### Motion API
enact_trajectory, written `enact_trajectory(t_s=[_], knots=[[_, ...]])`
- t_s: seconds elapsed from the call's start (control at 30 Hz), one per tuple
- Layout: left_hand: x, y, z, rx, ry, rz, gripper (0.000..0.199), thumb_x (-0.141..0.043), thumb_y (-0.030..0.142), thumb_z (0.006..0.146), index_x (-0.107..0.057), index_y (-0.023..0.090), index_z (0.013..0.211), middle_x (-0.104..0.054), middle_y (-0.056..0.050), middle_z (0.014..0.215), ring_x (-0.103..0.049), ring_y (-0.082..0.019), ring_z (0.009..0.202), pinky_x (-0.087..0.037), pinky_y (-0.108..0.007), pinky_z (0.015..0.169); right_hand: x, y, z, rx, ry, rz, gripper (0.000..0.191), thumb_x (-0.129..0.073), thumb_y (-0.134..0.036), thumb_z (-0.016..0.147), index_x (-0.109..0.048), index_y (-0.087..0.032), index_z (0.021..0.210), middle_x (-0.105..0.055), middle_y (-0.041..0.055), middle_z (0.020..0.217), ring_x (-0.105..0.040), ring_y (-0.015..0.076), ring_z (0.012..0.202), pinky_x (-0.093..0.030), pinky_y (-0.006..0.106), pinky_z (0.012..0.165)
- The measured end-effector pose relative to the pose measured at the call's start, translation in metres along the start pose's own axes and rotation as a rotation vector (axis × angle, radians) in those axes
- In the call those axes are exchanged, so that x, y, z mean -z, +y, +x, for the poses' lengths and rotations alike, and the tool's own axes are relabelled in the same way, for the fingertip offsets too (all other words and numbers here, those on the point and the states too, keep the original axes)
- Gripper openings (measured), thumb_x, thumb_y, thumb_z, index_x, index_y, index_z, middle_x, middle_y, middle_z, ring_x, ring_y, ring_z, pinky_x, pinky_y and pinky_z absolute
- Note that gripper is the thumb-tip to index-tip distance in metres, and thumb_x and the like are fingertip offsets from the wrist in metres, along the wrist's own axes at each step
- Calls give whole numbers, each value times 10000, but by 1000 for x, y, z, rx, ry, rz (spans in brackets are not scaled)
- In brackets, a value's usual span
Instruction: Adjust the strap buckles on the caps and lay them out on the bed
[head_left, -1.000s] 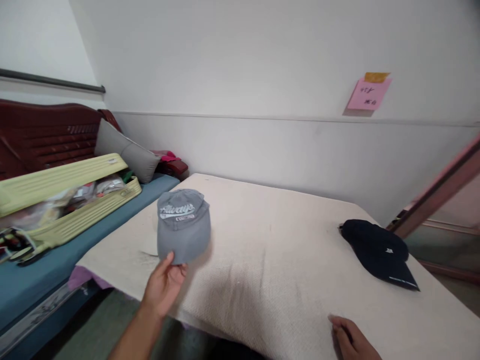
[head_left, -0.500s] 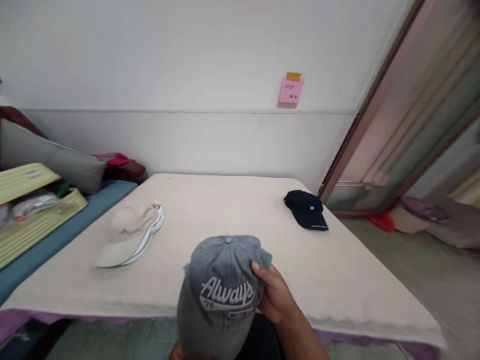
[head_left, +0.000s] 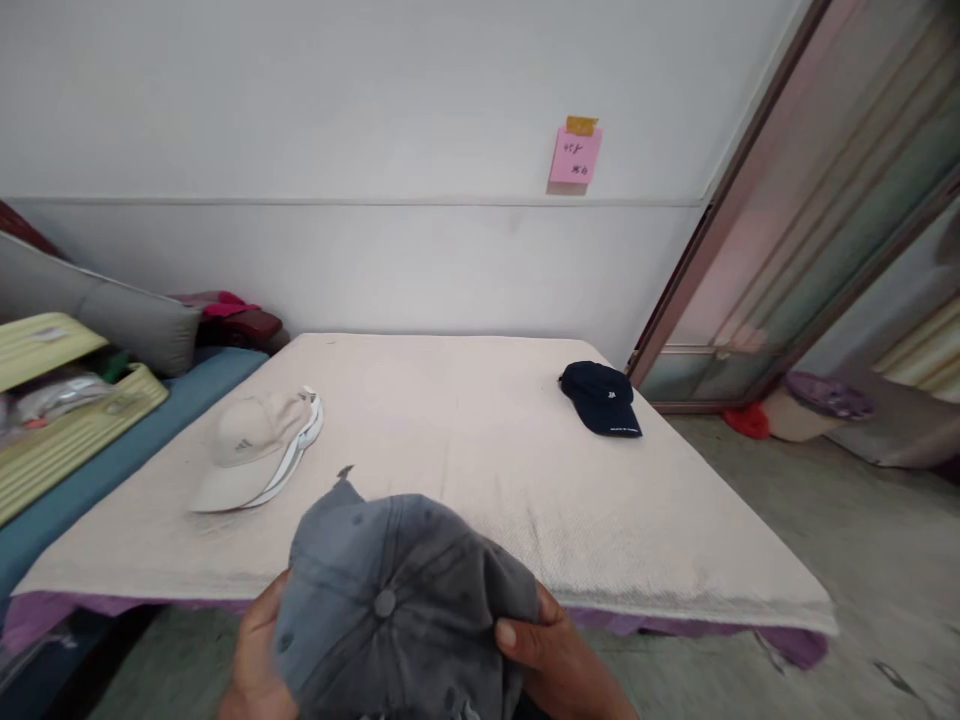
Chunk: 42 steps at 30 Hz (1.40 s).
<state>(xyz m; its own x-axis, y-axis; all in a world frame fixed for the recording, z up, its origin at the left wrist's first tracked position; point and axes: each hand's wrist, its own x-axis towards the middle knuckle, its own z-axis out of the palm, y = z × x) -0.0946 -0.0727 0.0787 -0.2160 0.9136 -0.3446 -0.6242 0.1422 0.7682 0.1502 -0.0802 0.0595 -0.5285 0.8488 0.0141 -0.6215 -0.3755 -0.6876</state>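
A washed grey-blue cap [head_left: 397,600] is held up at the near edge of the table, its crown and top button facing me. My left hand [head_left: 259,655] grips its left side, with the fingertips hidden behind the fabric. On the right side, my right hand [head_left: 551,650] pinches the cap, thumb on top. A cream cap [head_left: 247,440] with a white-edged brim lies on the left of the cloth-covered table [head_left: 450,400]. Toward the back right rests a navy cap [head_left: 601,398], brim pointing to the near right.
A pink note [head_left: 576,155] is taped to the white wall. At the left are a grey pillow [head_left: 127,315] and a yellow container [head_left: 82,430] with bagged items. A bin [head_left: 814,405] with a purple liner stands on the floor at right.
The grey-blue cap has tipped so its top shows instead of its lettered front. My left hand has come up to its left side. The view has shifted slightly.
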Motion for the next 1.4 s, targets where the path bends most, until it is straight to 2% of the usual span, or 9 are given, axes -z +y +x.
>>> enact_trajectory(t_s=[0.13, 0.23, 0.37, 0.47, 0.6, 0.83, 1.0, 1.23, 1.4], knots=[[19, -10, -9, 28, 102, 152, 112, -724, 378, 520, -672, 287, 559, -671, -32, 496, -641, -396, 977, -552, -481, 656, 2, -6, -5, 34, -38, 85, 471, -711, -456, 698, -654, -193, 1085, -687, 116, 1051, -598, 289, 1072, -420, 429, 941], [23, -12, -19, 160, -49, 187, 254, -804, 256, 394, -708, 253, 628, -694, -44, 543, -644, -424, 935, -549, -468, 661, -2, -20, 0, 83, 25, 141, 493, -652, -543, 719, -663, -190, 1063, -685, 112, 1019, -618, 268, 991, -471, 377, 863], [-1, 1, -33, 321, -255, 190, 345, -771, 183, 511, -739, 198, 855, -745, -80, 761, -666, -372, 912, -533, -417, 717, -9, -36, 4, 118, 128, 233, 336, -724, -280, 702, -648, -210, 1021, -678, 34, 808, -631, 154, 694, -495, 242, 651], [-23, 11, -38, 292, -261, 228, 267, -711, 104, 567, -741, 180, 821, -747, -54, 757, -689, -300, 839, -519, -330, 691, -10, -39, 0, 132, 112, 257, 262, -727, -167, 689, -651, -207, 937, -656, 13, 776, -602, 106, 622, -462, 194, 595], [-30, 13, -40, 272, -228, 245, 435, -633, 30, 544, -741, 192, 933, -751, -36, 777, -684, -264, 840, -498, -266, 637, -8, -38, -9, 181, 46, 187, 132, -692, -184, 723, -653, -199, 848, -608, 14, 758, -570, 117, 642, -434, 221, 594], [-28, 13, -44, 213, -178, 287, 358, -731, 387, 680, -731, 195, 982, -746, -72, 920, -664, -276, 875, -514, -325, 745, -9, -51, -17, 234, 35, -68, 173, -574, -315, 830, -637, -161, 782, -572, 73, 805, -525, 185, 752, -408, 301, 675], [-33, 11, -47, 211, -142, 454, 358, -783, 392, 634, -744, 196, 930, -746, -48, 833, -666, -236, 792, -507, -300, 732, -15, -49, -10, 270, 135, 58, 57, -564, -189, 816, -613, -176, 841, -544, 27, 729, -505, 139, 649, -387, 284, 641], [-37, 7, -53, 230, -253, 528, 352, -779, 319, 647, -734, 243, 988, -742, -39, 952, -642, -245, 927, -481, -296, 809, -30, -20, 5, 106, 43, 182, 100, -622, -243, 800, -566, -160, 803, -422, -59, 527, -294, 39, 417, -256, 211, 475], [-44, 8, -57, 249, -408, 528, 324, -768, 329, 668, -736, 222, 971, -735, -41, 912, -637, -206, 828, -470, -260, 739, -37, -10, 14, -41, 88, 129, 186, -672, -293, 799, -535, -169, 773, -480, -70, 509, -246, 8, 349, -152, 175, 381]])
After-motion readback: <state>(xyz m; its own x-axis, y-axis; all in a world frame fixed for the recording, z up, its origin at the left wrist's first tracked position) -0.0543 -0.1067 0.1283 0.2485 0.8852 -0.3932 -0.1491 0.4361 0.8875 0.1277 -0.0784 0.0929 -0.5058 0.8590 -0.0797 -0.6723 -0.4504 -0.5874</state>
